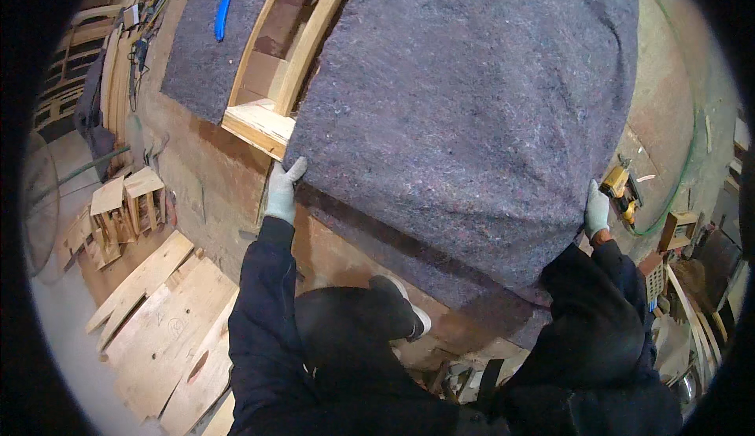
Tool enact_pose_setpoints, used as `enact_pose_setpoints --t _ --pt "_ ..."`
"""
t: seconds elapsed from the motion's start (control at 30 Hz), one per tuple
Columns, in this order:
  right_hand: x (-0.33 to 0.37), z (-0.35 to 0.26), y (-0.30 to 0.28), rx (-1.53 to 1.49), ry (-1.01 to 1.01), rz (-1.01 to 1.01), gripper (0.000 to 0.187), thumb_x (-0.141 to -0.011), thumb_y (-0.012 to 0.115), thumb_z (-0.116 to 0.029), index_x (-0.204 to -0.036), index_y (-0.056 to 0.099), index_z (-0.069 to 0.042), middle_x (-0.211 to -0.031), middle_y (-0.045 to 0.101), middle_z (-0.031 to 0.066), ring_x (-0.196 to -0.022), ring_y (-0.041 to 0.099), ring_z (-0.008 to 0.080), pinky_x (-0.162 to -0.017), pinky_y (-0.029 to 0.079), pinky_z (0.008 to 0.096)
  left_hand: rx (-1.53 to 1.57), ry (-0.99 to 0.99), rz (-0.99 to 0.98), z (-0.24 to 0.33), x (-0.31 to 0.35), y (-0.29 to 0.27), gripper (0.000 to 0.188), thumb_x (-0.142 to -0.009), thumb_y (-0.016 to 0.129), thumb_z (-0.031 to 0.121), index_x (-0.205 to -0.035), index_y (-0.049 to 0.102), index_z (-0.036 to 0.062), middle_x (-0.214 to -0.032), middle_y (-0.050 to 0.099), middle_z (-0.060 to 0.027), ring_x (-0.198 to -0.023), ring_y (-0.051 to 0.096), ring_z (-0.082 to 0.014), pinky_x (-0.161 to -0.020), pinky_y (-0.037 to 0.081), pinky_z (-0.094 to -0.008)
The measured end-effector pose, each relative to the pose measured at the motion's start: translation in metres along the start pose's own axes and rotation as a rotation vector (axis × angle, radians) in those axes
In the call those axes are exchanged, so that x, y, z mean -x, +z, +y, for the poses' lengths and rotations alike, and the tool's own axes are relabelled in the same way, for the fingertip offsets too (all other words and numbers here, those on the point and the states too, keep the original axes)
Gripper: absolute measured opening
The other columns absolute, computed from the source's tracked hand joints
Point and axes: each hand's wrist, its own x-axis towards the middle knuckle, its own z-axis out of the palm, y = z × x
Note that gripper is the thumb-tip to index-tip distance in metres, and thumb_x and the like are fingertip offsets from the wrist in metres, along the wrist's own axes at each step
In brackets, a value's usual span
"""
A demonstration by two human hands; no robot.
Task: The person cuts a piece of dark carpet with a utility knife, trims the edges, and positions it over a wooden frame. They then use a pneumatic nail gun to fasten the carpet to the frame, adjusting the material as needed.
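A large sheet of grey-purple felt (464,98) spreads over most of the middle, draping and folding at its near side. My left hand (281,192), in a pale glove, pinches the sheet's near left corner, right by the end of a wooden frame (257,128). At the sheet's right edge my right hand (598,209), gloved too, is closed on the felt; part of its fingers is hidden. The frame has curved rails and shows through a gap between this sheet and a smaller felt piece (193,51) on the left.
A blue-handled knife (224,13) lies on the smaller felt piece. Beyond my right hand a yellow power tool (621,188) rests on the floor near a green hose (696,145). Cut wooden boards (169,322) and small wooden frames (126,204) are at the left.
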Motion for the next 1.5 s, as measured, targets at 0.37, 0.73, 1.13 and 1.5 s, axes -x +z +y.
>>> enact_pose_setpoints --t 0.37,0.73,1.13,1.5 --pt "-0.016 0.023 -0.007 -0.135 -0.178 0.144 0.062 -0.105 0.048 -0.047 -0.104 0.069 0.011 -0.093 0.073 0.0144 -0.085 0.065 0.0221 -0.077 0.049 0.0359 -0.147 0.109 -0.098 -0.043 -0.024 -0.048 0.048 -0.096 0.069 0.036 -0.117 0.067 -0.0067 -0.108 0.069 -0.0054 -0.097 0.059 -0.0126 -0.088 0.047 -0.0286" --pt "0.045 -0.004 -0.045 -0.805 0.040 0.227 0.071 -0.099 0.056 -0.057 -0.126 0.062 0.008 -0.116 0.069 0.0091 -0.097 0.064 0.0253 -0.084 0.051 0.0343 0.063 0.394 -0.192 -0.062 -0.017 -0.055 0.029 -0.101 0.065 0.023 -0.112 0.071 -0.0025 -0.098 0.070 0.0014 -0.089 0.058 -0.0085 -0.083 0.048 -0.0265" --pt "0.059 0.004 -0.055 -0.191 -0.049 0.589 0.062 -0.104 0.047 -0.049 -0.107 0.069 0.009 -0.095 0.073 0.0212 -0.086 0.068 0.0335 -0.075 0.049 0.0450 -0.082 0.495 -0.094 -0.062 -0.016 -0.055 0.033 -0.103 0.060 0.024 -0.079 0.058 0.0014 -0.076 0.050 0.0058 -0.075 0.044 -0.0070 -0.067 0.039 -0.0269" --pt "0.015 0.050 -0.047 0.215 -0.185 0.492 0.042 -0.104 0.048 -0.033 -0.118 0.062 0.003 -0.093 0.072 0.0239 -0.083 0.069 0.0366 -0.070 0.052 0.0470 -0.188 0.543 -0.073 -0.066 -0.017 -0.054 0.034 -0.103 0.057 0.025 -0.098 0.066 -0.0076 -0.088 0.063 -0.0021 -0.086 0.054 -0.0119 -0.080 0.046 -0.0296"
